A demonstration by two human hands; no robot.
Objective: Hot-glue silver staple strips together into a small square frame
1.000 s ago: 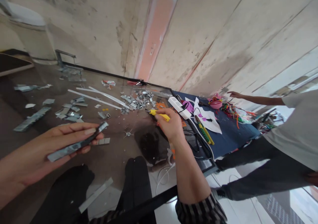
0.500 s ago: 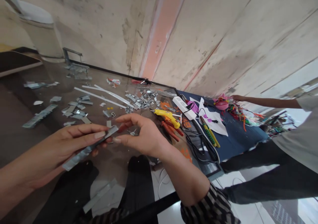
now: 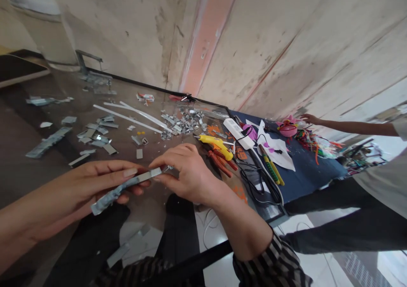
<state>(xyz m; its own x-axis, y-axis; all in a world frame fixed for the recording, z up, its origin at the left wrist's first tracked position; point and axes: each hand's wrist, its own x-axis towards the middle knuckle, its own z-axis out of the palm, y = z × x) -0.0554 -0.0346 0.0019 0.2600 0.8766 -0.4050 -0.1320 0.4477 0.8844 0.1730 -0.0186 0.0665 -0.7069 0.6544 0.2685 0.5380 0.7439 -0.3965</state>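
Nearby, glue gun (image 3: 216, 145) beside pliers (image 3: 218, 164), left grip (image 3: 103, 176) and right grip (image 3: 190, 174) pinching silvery strip (image 3: 110, 195)

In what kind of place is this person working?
Probably a small craft workshop: a yellow glue gun and red-handled pliers lie on the table, near a pile of small metallic pieces.

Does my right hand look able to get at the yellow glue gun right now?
Probably yes: the glue gun lies uncovered close by, though the right hand has its fingertips at the silver strip.
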